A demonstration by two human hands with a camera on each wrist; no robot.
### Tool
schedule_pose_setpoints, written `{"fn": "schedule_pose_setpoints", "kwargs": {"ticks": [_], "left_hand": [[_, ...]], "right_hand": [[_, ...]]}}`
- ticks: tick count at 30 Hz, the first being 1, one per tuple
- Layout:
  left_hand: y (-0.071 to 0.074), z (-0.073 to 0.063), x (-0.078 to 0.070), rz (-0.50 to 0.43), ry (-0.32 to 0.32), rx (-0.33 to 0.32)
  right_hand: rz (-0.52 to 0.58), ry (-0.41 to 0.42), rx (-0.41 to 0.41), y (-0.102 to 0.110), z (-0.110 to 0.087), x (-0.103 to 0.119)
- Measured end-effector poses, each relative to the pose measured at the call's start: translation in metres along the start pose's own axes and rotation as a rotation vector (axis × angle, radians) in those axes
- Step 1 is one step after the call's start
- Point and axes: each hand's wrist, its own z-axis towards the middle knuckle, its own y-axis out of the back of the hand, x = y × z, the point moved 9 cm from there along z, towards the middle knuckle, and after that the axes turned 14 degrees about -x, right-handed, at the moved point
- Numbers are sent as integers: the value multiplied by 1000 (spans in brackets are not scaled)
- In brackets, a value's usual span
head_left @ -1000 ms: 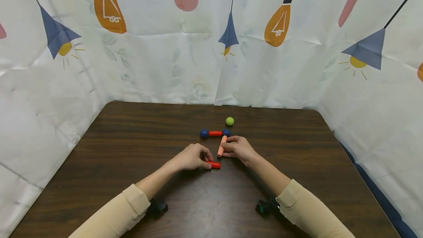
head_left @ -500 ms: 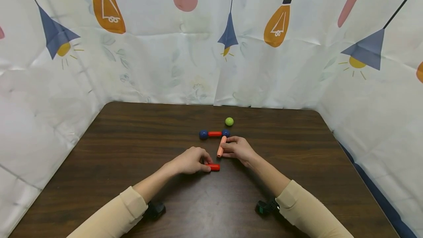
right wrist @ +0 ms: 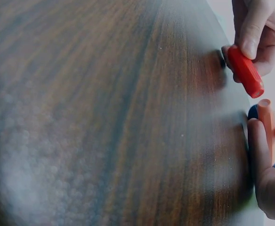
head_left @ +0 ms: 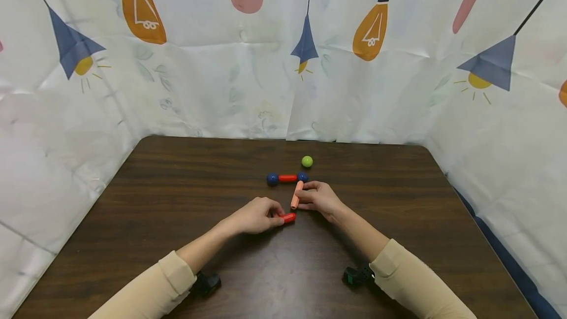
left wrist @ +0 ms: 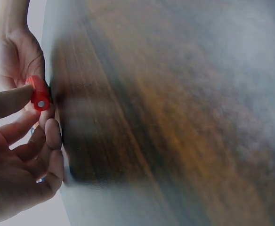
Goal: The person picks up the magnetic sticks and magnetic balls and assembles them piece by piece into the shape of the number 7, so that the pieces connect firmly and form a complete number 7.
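In the head view my left hand [head_left: 256,215] pinches a short red rod [head_left: 290,217] between thumb and fingers. That rod's end carries a round silvery spot, seen in the left wrist view on the red rod [left wrist: 40,101]. My right hand [head_left: 323,200] holds a peach-coloured rod [head_left: 297,196] between thumb and fingers. The peach rod's far end lies at a dark blue ball [head_left: 302,177]; whether they touch I cannot tell. A second red rod [head_left: 288,178] joins this ball to another blue ball [head_left: 272,179]. In the right wrist view the held red rod [right wrist: 246,71] points toward the near end of the peach rod [right wrist: 267,125], a small gap between them.
A green ball [head_left: 307,161] sits behind the blue balls on the dark wooden table [head_left: 186,171]. A printed white curtain [head_left: 212,87] surrounds the table's back and sides. Dark devices [head_left: 206,283] are strapped at both wrists.
My left hand first drew slightly nearer, then raised or pushed the red rod farther away, its free end now tilted toward the peach rod. The right hand has stayed almost still.
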Motion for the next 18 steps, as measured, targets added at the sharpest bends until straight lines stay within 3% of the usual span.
{"fn": "schedule_pose_setpoints", "kwargs": {"ticks": [8, 18], "left_hand": [[3, -1, 4, -66, 67, -13], [0, -4, 8, -174, 129, 26]], "right_hand": [[0, 9, 7, -1, -1, 2], [-4, 14, 17, -2, -3, 2]]}}
